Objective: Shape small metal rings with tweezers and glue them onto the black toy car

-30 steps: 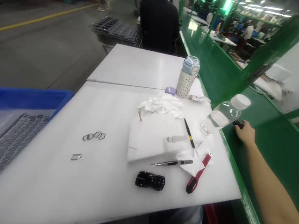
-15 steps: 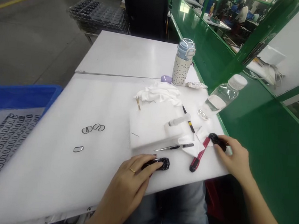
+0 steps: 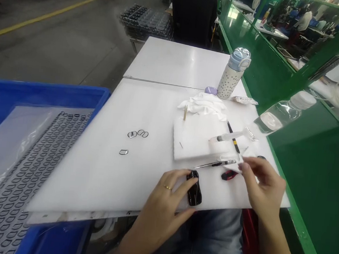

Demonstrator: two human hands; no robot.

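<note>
1. The left hand (image 3: 159, 217) wraps around a glossy black oblong block (image 3: 194, 188), with the fingers and thumb on opposite sides. The block sits near the front edge of the desk (image 3: 79, 174). A grip from both sides like this should keep it from sliding on the smooth top.
2. The right hand (image 3: 263, 186) has its fingertips (image 3: 241, 165) drawn together at a folded white wipe (image 3: 233, 163). They appear to touch it, but I cannot tell whether they are pinching it.
3. Just left of the right fingertips lies a black-handled pointed metal tool (image 3: 213, 164). A red-handled utility knife (image 3: 229, 175) lies just below them, partly covered by the wipe.
4. Ahead of the hands, a plastic syringe (image 3: 229, 136) lies across the edge of a white block (image 3: 198, 141). A crumpled white cloth (image 3: 202, 104) lies beyond it.
5. Left of the left hand, small dark rings (image 3: 136, 134) lie on the desk. Farther left, a blue crate (image 3: 42, 92) holds a plastic sheet of ring rows (image 3: 26, 162).
</note>
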